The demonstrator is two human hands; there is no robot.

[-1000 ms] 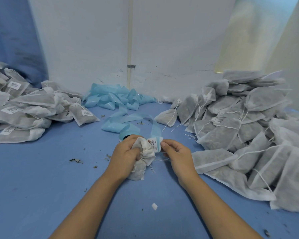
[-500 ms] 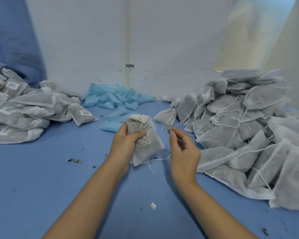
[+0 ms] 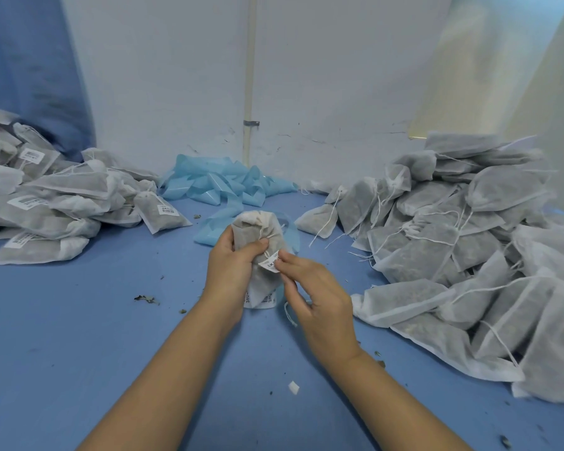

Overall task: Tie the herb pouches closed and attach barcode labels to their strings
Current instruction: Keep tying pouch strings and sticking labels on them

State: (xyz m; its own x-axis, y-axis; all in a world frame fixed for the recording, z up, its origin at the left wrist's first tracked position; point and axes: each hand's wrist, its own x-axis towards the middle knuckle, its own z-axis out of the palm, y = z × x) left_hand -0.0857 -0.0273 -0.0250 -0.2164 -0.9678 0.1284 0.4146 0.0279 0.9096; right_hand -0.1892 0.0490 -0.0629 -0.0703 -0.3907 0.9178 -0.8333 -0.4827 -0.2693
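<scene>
Pouch (image 3: 256, 255) gripped upright in left hand (image 3: 232, 265) at desk (image 3: 79, 320) centre, long axis vertical, gathered neck up. Label (image 3: 270, 264) pinched by right hand (image 3: 316, 297) against string (image 3: 265, 237), just right of left thumb. Pouch: soft grey mesh fabric; string: thin white cord. Labelled pile (image 3: 46, 203) at left edge, unlabelled pile (image 3: 463, 242) at right.

Soft even light, wide-angle edge warping
</scene>
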